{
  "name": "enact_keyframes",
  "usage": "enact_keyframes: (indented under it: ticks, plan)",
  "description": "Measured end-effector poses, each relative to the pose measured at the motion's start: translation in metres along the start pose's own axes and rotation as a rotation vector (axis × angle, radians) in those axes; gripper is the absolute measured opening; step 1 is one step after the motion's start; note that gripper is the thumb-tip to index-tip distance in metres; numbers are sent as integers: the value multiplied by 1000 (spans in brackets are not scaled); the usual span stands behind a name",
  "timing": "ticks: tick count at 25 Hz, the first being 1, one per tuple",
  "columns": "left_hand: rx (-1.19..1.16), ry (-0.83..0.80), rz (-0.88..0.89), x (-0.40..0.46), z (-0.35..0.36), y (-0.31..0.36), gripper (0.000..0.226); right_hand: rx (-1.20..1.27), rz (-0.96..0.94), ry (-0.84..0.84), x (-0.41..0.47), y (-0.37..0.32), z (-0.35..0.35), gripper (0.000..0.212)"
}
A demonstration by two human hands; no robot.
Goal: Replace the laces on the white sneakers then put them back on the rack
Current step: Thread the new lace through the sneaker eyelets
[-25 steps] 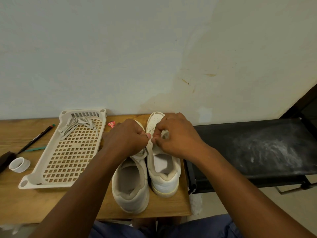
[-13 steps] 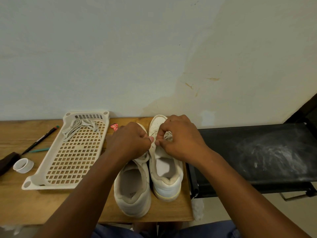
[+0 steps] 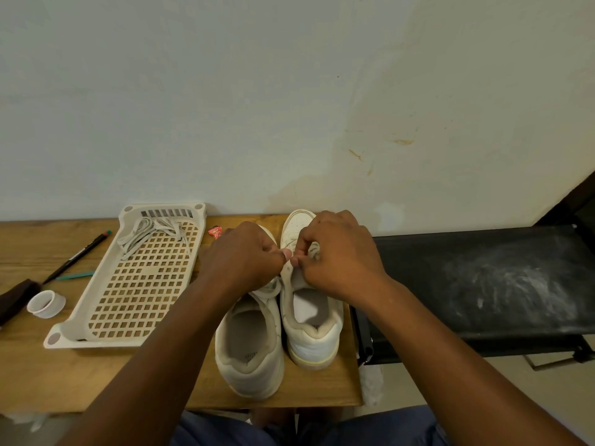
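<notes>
Sneakers: two white leather low-top sneakers stand side by side on the wooden table (image 3: 48,375), heels toward the person, toes toward the wall. The left white sneaker (image 3: 249,349) sits nearer the table's front edge; the right white sneaker (image 3: 310,326) sits a little further back, close to the table's right edge.
Lace in work: a short loop of off-white lace (image 3: 314,251) shows at the right sneaker's eyelet area, between the fingers of the right hand.
Left hand: the left hand (image 3: 244,255) hovers over the front of the left sneaker, fingers curled, thumb and fingertip pinched together at the inner edge of the right sneaker; what it pinches is too small to tell, most likely a lace end.
Right hand: the right hand (image 3: 338,255) is over the right sneaker's tongue, fingers curled, pinching the lace; its fingertips nearly meet those of the left hand.
Tray: a cream plastic perforated tray (image 3: 96,329) lies on the table left of the sneakers, with a bundle of grey-white flat laces (image 3: 151,233) in its far end.
Rack: a black shelf with white dusty smears (image 3: 483,278) stands just right of the table.
Small items: a black pen with a red-green tip (image 3: 77,255), a teal pencil (image 3: 75,276), a white tape roll (image 3: 46,304) and a dark brown block (image 3: 16,297) lie left of the tray; a red wrapper (image 3: 215,232) lies between tray and left hand.
</notes>
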State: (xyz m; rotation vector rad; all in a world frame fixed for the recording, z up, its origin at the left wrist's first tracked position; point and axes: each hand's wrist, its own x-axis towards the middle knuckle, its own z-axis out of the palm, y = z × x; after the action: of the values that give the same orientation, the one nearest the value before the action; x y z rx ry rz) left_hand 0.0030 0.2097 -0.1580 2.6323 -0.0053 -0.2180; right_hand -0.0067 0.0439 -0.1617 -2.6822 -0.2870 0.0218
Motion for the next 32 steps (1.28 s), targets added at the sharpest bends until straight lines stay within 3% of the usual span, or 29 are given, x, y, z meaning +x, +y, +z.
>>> enact_keyframes:
  ticks: [4,7,9,12,18,24,28,32]
  plan:
    - [19,-18,-29,-4,-6,5,62,20,107,123,3,6,-7,9]
    - [21,-18,-26,-5,-8,4,56,177,129,203,8,21,-17,11]
    - [5,-10,-12,-5,-7,4,54,210,57,102,7,23,-20,6]
    - [-8,-14,-30,-6,-8,6,53,13,-19,-107,3,10,-11,10]
    - [56,6,-82,-10,-10,8,62,66,41,7,7,12,-6,15]
    - [-160,-60,41,-8,-10,1,13,226,96,-57,9,14,-2,5]
    - [-168,-80,54,-7,-8,3,20,252,87,-122,10,17,-7,6]
    - [-157,7,45,-7,-6,2,20,243,81,-146,10,19,-8,4]
